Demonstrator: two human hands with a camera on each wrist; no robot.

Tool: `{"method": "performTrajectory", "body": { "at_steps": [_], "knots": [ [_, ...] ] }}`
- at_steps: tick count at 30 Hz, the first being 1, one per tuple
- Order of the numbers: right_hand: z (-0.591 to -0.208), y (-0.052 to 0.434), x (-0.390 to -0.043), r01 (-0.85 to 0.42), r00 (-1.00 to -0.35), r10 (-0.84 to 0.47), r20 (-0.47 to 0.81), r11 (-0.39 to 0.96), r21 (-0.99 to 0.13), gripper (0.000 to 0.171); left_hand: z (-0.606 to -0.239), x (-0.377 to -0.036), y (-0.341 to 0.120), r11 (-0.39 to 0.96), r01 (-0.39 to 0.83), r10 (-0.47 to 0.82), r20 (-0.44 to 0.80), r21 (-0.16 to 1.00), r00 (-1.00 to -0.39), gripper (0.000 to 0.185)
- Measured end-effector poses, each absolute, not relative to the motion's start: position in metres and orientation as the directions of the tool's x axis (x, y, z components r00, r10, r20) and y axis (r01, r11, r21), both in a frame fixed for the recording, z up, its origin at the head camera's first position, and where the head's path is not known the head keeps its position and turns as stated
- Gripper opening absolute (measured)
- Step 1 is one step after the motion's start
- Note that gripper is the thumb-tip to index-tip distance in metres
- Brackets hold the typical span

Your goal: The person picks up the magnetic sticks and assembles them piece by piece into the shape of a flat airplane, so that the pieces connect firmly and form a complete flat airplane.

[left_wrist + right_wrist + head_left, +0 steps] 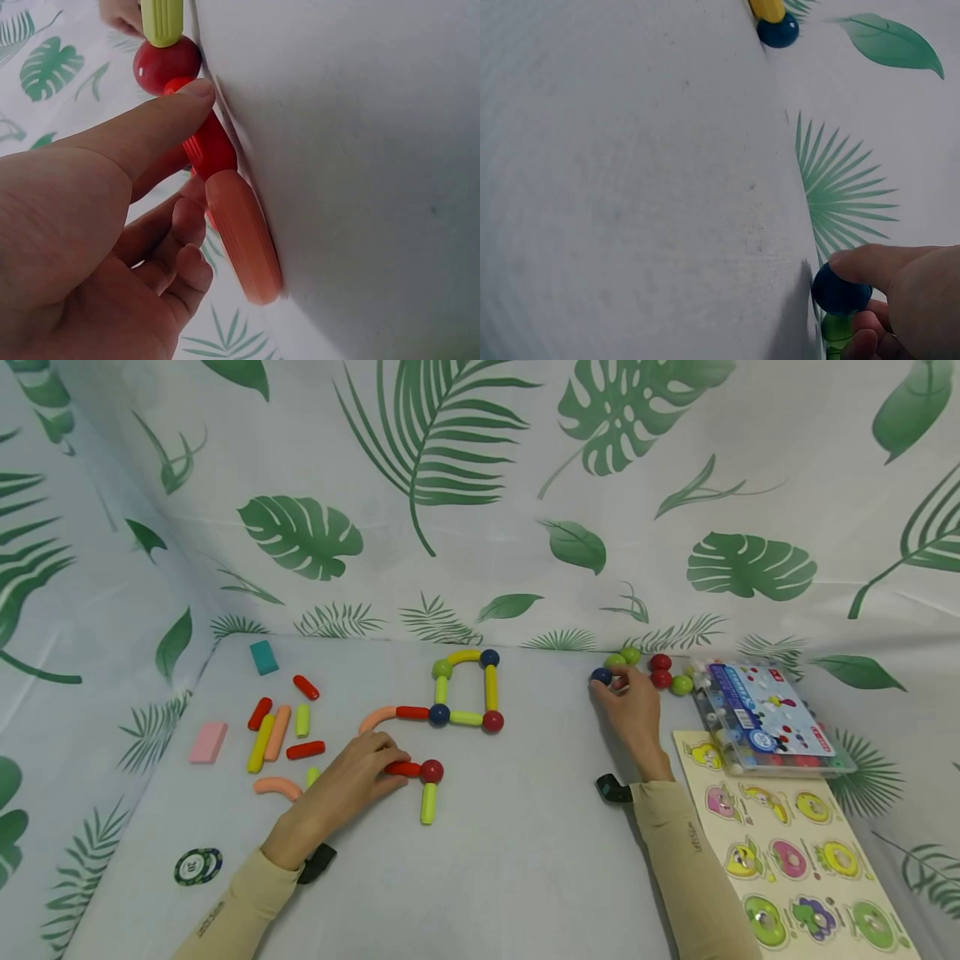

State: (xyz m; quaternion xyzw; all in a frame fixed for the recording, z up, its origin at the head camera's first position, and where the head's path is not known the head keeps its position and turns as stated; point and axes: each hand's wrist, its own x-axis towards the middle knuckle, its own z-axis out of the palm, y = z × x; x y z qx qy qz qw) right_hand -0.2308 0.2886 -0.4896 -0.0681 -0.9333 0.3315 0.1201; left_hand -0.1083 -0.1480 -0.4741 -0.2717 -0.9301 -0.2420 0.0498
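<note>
Left hand [352, 781] pinches red stick [402, 769]; right hand [633, 706] pinches blue ball [601, 676].

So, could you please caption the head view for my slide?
Left hand holds a red stick; right hand pinches a blue ball.

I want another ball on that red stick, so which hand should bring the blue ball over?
Probably the right hand: its fingers already pinch the blue ball, while the left hand holds the red stick.
</note>
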Motion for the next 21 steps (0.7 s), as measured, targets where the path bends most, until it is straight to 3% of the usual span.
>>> {"method": "performTrajectory", "body": {
  "at_steps": [7,15,21],
  "knots": [
    [-0.484,0.278,-0.22,-0.009,-0.977,0.125,0.175,0.79,-0.613,0.043,-0.475,-0.108,-0.147,0.729,0.533,0.494,0.209,0.43,-0.844,0.033],
    [-0.466,0.223,-0.183,-0.286,-0.946,-0.124,0.3,0.756,-0.589,0.035,-0.476,-0.109,-0.147,0.732,0.524,0.493,0.192,0.435,-0.848,0.025],
    [-0.471,0.174,-0.137,-0.486,-0.874,-0.362,0.325,0.645,-0.59,0.033,-0.475,-0.108,-0.147,0.737,0.518,0.491,0.183,0.434,-0.852,0.024]
  ]
}}
